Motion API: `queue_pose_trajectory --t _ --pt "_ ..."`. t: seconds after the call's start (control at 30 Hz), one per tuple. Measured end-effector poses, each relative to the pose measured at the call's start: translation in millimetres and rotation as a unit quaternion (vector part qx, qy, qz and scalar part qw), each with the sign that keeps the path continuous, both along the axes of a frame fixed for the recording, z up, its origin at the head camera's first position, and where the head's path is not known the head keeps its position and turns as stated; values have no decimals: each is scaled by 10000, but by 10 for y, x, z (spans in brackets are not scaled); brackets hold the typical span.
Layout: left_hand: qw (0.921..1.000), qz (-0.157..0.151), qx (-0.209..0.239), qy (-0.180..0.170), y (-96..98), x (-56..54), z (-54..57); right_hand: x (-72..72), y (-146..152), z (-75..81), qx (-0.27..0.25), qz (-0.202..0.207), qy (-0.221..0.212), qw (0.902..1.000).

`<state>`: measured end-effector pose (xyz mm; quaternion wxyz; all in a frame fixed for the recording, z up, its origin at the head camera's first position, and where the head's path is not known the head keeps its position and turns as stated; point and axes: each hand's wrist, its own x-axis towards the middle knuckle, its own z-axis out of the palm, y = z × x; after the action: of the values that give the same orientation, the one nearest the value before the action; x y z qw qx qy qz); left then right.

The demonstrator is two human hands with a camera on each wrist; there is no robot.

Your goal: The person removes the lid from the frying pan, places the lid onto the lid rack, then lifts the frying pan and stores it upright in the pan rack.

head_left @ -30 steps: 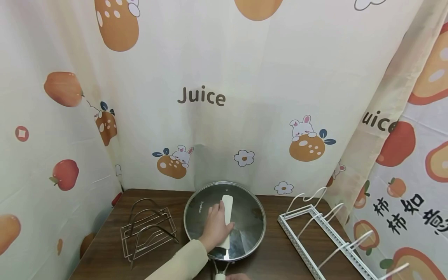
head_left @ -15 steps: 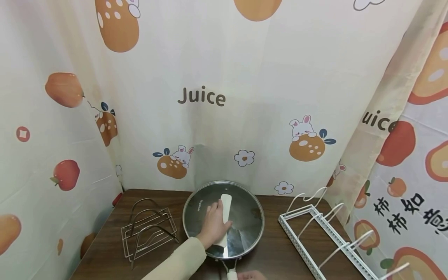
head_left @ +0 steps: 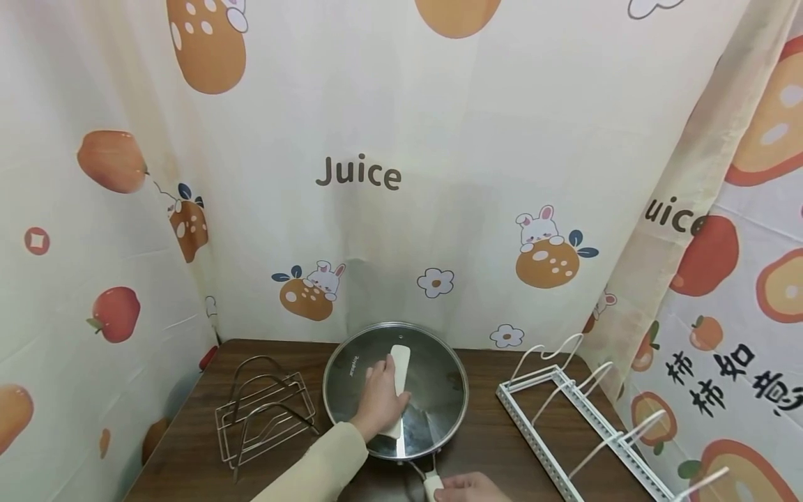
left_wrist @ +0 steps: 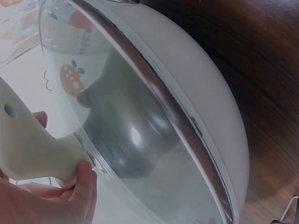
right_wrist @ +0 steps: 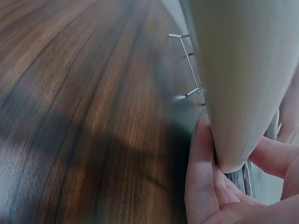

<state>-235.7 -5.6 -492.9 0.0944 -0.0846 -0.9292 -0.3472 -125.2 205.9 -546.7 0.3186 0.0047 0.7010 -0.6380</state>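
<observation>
Near the table's back edge stands a pale-sided frying pan (left_wrist: 210, 88), covered by a steel-rimmed glass lid (head_left: 436, 390). My left hand (head_left: 378, 399) grips the lid's upright cream handle (head_left: 400, 361); in the left wrist view its fingers (left_wrist: 84, 186) wrap the handle close to the glass. At the front of the pan, my right hand (head_left: 472, 488) holds the cream pan handle (head_left: 431, 484). The right wrist view shows that handle (right_wrist: 243, 74) large, with thumb and fingers on either side of its end. The lid sits over the pan's rim, and reflections partly hide the inside.
To the left stands a metal wire rack (head_left: 266, 420) with arched dividers. A white expandable rack (head_left: 530, 429) with curved wire dividers lies to the right. Behind the brown wooden table (head_left: 486, 432) hangs a printed curtain (head_left: 439, 139).
The pan handle has swung to the right, and my right hand has moved right with it, further into view. The lidded pan has shifted slightly left, my left hand still holding the lid's handle.
</observation>
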Motion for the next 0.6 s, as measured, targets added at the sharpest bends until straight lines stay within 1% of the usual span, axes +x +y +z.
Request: queue_pose_trajectory --t 0.1,0.17,0.27,0.37,0.5,0.6 --pt "10000 55 46 -2 2 0 0 -10 21 -6 -117 35 -35 9999" --pt "9998 158 151 15 21 5 -1 -19 26 -7 -161 63 -42 9998" --pt "9982 415 441 -17 66 13 -16 -26 26 -9 -175 88 -60 9998" --pt "9953 719 649 27 109 12 -41 -21 26 -10 -159 81 -36 9998" --pt "9922 1024 699 141 132 -19 -76 -7 22 -7 -148 48 -22 9999" --pt "9908 1122 742 149 123 -45 -79 -6 17 2 -94 22 -66 9999"
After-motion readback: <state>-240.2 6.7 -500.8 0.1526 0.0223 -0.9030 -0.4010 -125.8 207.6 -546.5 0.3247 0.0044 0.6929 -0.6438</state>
